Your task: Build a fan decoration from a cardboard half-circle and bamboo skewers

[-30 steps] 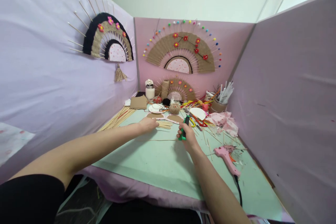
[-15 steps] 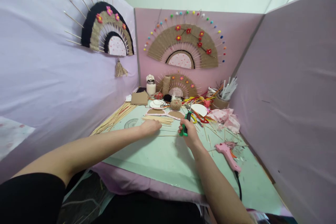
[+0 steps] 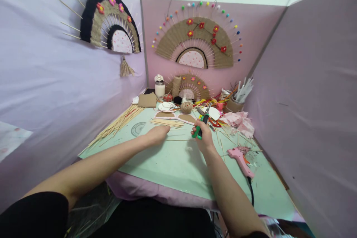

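My right hand [image 3: 204,134] is wrapped round the green-and-black handles of a pair of pliers [image 3: 201,127], their metal jaws pointing away from me. To its left, my left hand [image 3: 157,135] is closed, palm down, just above the mat; what its fingers pinch, if anything, is hidden. A thin stick [image 3: 181,140] lies across the mat between the two hands. Beyond my left hand is a small pile of short bamboo sticks [image 3: 167,123]. Behind that are cardboard half-rounds [image 3: 186,118] with pale edging.
A pink glue gun [image 3: 241,161] lies at the right with its cord. Long bamboo sticks [image 3: 111,124] spread along the left edge. A ball of twine [image 3: 186,107], a white bottle [image 3: 159,87] and a pot of glue sticks [image 3: 234,105] stand at the back. Decorated fans [image 3: 195,41] hang on the walls.
The view has tilted down slightly. My right hand has turned the pliers, so their jaws lean further right. My left hand has shifted slightly left and stays closed.
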### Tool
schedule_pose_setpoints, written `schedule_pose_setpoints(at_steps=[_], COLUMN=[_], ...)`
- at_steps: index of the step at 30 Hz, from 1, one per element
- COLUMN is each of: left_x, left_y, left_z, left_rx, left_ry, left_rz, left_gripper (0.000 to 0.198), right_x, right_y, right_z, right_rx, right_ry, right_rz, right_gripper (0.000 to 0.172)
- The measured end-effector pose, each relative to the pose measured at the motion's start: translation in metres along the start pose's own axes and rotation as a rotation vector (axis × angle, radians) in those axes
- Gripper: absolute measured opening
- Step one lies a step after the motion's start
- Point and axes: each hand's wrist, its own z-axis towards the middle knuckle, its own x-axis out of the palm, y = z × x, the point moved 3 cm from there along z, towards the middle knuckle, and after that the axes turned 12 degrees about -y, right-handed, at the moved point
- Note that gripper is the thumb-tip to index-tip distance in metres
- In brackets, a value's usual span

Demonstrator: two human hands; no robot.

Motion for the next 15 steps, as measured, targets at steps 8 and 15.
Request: schedule_pose_setpoints(at_steps=[8, 15], left_x=[0.020, -0.021], left_y=[0.002, 0.036], left_z=[-0.012, 0.019], left_rx=[-0.020, -0.352], left_ry=[-0.039, -0.450], left_rz=[-0.266, -0.678], left_gripper=[0.007, 0.017], right_x=[0.001, 0.003], right_y=[0.000, 0.004], right_z=[-0.002, -0.005], right_rx=[0.016, -0.021], right_ry=[-0.006, 0.046], right_rz=[0.059, 0.108], right_gripper=[0.043, 0.043])
